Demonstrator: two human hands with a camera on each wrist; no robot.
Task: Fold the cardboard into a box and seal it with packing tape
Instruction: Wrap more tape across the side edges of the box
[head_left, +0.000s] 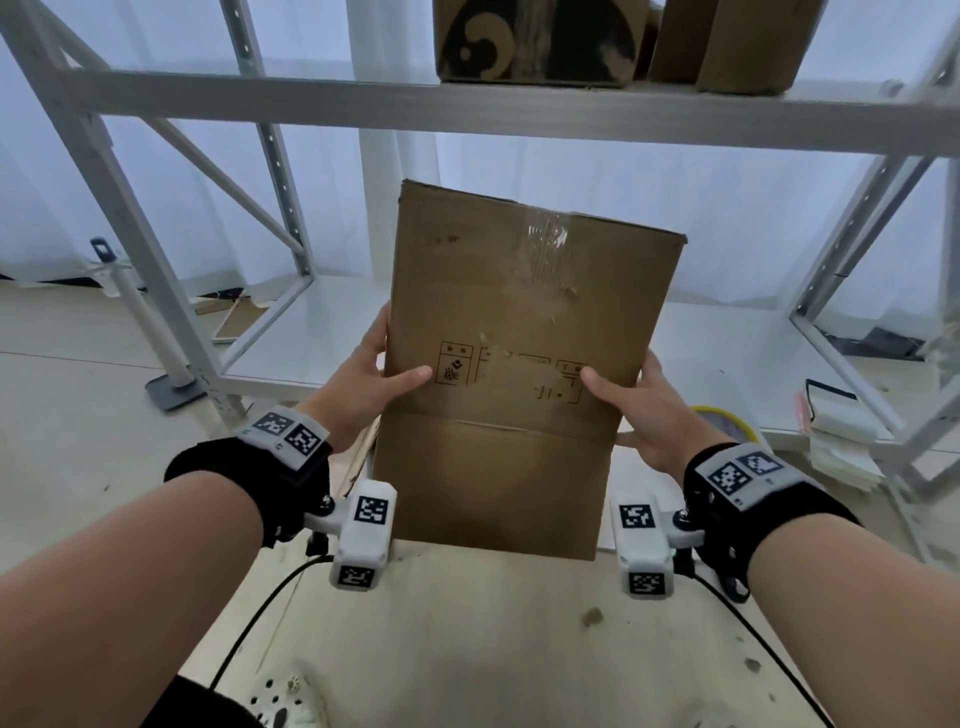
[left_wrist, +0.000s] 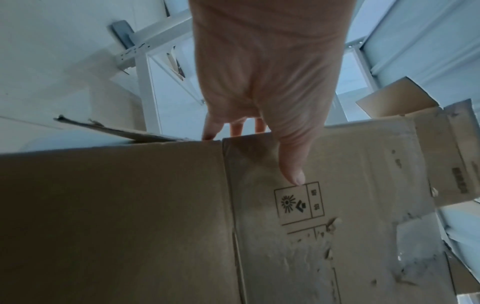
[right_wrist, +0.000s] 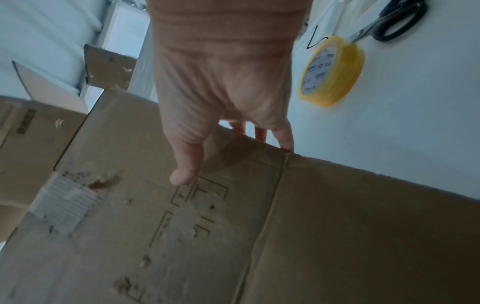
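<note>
white shelf (right_wrist: 415, 127) — yellow tape roll (right_wrist: 335, 72) lying beside black-handled scissors (right_wrist: 389, 22) on it.

Bare forearms, each wrapped at the wrist by a black fabric band. Topping the left wrist band (head_left: 270, 467) and the right wrist band (head_left: 748, 499), a white plate printed with two black-and-white square tracking markers. Clipped to the inner side of each band on a small ball joint, a white boxy camera housing, the left one (head_left: 363, 535) and the right one (head_left: 644, 551), each bearing the same kind of marker on two faces, with a thin black cable (head_left: 254, 623) trailing back from it. Left hand (head_left: 371, 382) and right hand (head_left: 644, 405) ungloved, no rings visible.
</note>
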